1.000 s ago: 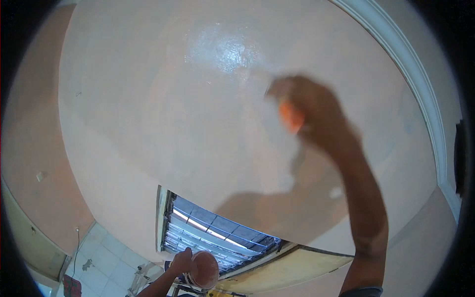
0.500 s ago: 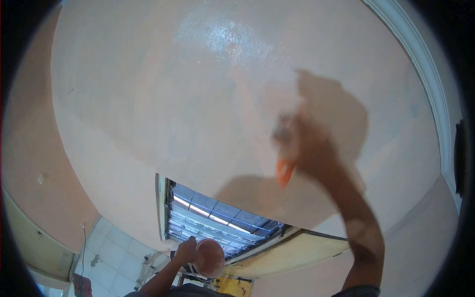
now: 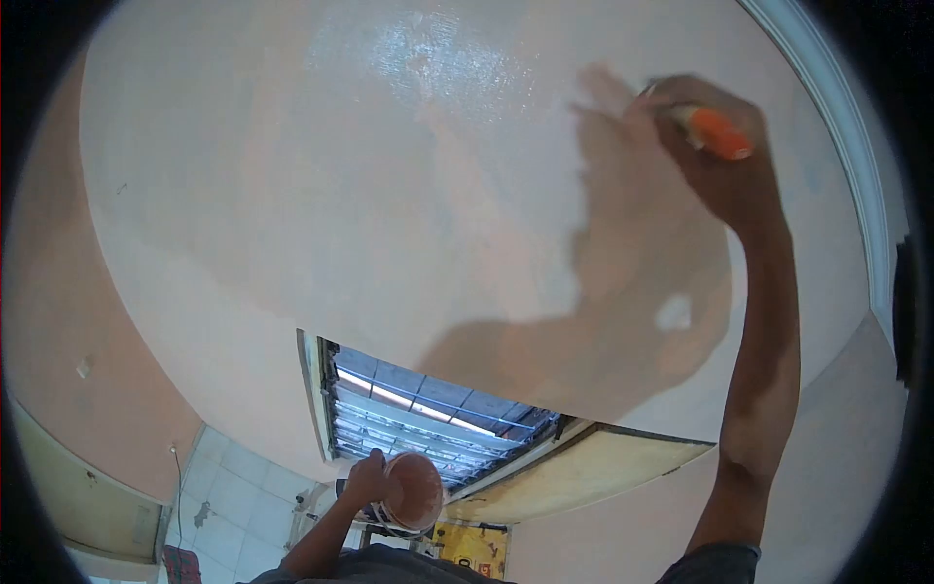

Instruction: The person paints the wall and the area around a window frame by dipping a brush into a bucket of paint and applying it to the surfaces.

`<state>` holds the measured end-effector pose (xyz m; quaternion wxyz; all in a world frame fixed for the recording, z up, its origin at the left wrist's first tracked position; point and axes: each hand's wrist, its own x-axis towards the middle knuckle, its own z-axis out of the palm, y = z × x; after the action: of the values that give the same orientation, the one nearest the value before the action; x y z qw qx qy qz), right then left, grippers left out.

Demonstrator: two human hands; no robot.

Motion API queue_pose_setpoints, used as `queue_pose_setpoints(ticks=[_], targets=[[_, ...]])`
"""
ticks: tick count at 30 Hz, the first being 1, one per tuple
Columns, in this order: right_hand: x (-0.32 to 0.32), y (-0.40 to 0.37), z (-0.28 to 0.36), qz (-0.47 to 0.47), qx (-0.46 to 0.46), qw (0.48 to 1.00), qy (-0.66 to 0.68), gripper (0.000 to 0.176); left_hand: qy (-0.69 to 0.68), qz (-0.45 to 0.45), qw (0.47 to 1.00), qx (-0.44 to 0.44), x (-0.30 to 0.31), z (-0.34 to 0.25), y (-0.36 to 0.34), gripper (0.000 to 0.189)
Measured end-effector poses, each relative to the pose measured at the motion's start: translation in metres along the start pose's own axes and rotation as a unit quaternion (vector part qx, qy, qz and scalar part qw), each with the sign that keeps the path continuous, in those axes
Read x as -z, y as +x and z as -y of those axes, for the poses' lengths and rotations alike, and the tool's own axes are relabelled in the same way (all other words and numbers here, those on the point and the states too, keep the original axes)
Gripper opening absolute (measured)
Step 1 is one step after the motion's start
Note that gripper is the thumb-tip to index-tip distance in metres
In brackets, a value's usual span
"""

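My right hand [image 3: 725,146] is closed round a paintbrush with an orange handle [image 3: 720,134], raised against the pale wall [image 3: 341,214] at the upper right. The bristles are mostly hidden behind my fingers. Wet paint shines in a patch [image 3: 438,58] on the wall, left of the brush. Low in the view, my left hand [image 3: 368,479] grips the rim of a small paint bucket [image 3: 414,492]. Pinkish paint coats the inside of the bucket.
Below the painted wall is a louvred window [image 3: 428,409] with bars. A white cornice [image 3: 827,107] curves along the right. White floor tiles [image 3: 238,477], a cable [image 3: 179,487] and a yellow object [image 3: 472,547] lie far below.
My right hand has swept up and to the right with the paintbrush, and its shadow has shifted along the wall. My left hand still holds the bucket, almost unmoved.
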<state>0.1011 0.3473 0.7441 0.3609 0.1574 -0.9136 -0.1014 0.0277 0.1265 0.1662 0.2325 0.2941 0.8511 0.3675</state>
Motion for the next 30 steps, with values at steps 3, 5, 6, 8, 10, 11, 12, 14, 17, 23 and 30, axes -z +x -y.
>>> queue_pose_setpoints(ticks=[3, 5, 6, 8, 10, 11, 12, 14, 17, 23, 30], targets=[[0.002, -0.009, 0.008, -0.102, 0.143, 0.943, -0.283, 0.014, 0.022, -0.006, 1.000, -0.018, -0.006, 0.012, 0.003, 0.046], [-0.036, -0.035, 0.007, -0.086, 0.084, 0.920, -0.373, 0.016, 0.019, -0.002, 1.000, -0.010, -0.005, 0.011, 0.002, 0.046], [-0.067, -0.052, 0.013, -0.076, 0.002, 0.952, -0.297, 0.019, 0.008, -0.001, 1.000, -0.002, -0.006, 0.010, 0.002, 0.045], [-0.113, -0.100, 0.035, -0.011, 0.048, 0.953, -0.299, 0.016, 0.016, -0.004, 1.000, -0.001, -0.008, 0.012, 0.000, 0.042], [-0.150, -0.148, 0.070, 0.067, 0.087, 0.964, -0.242, 0.014, 0.020, -0.013, 1.000, 0.004, -0.009, 0.018, 0.000, 0.040], [-0.160, -0.165, 0.089, 0.112, 0.088, 0.968, -0.208, 0.015, 0.019, -0.016, 1.000, -0.002, -0.010, 0.020, 0.000, 0.039], [-0.162, -0.173, 0.097, 0.139, 0.075, 0.975, -0.155, 0.014, 0.019, -0.019, 1.000, -0.007, -0.009, 0.022, -0.002, 0.038], [-0.160, -0.183, 0.106, 0.177, 0.034, 0.982, -0.059, 0.014, 0.028, -0.017, 0.999, -0.007, -0.005, 0.023, -0.005, 0.037], [-0.120, -0.155, 0.078, 0.146, 0.006, 0.989, 0.012, 0.015, 0.042, -0.005, 0.999, -0.009, -0.003, 0.023, -0.002, 0.039], [0.009, -0.087, -0.017, -0.065, 0.063, 0.991, -0.095, 0.021, 0.040, -0.001, 0.999, -0.008, -0.002, 0.025, -0.004, 0.043], [-0.052, -0.120, -0.012, -0.046, 0.003, 0.929, -0.367, 0.025, 0.032, 0.012, 0.999, 0.011, -0.003, 0.012, -0.008, 0.042]])
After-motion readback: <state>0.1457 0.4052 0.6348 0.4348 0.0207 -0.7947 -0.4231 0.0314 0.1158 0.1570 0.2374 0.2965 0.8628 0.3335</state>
